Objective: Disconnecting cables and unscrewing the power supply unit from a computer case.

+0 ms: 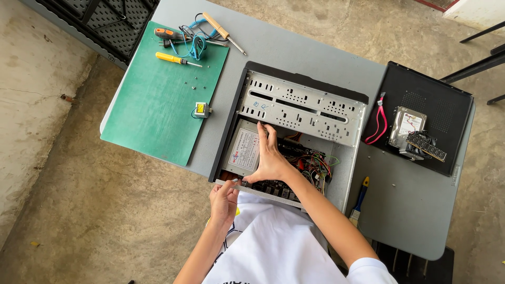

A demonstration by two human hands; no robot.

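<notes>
An open desktop computer case (294,108) lies on a grey table (410,205), its metal drive cage at the far side. My right hand (269,158) reaches into the case, fingers stretched flat beside the silver power supply (244,150) and over the dark motherboard with coloured wires (315,164). My left hand (225,200) pinches the near metal edge of the case (263,192) between thumb and fingers.
A green mat (158,100) to the left carries a yellow screwdriver (176,59), an orange tool, a blue coiled lead, a soldering iron (223,31) and a small transformer (201,109). At right, the black side panel (452,100) holds a hard drive (406,125), memory stick and pink cable. A paintbrush (360,202) lies near.
</notes>
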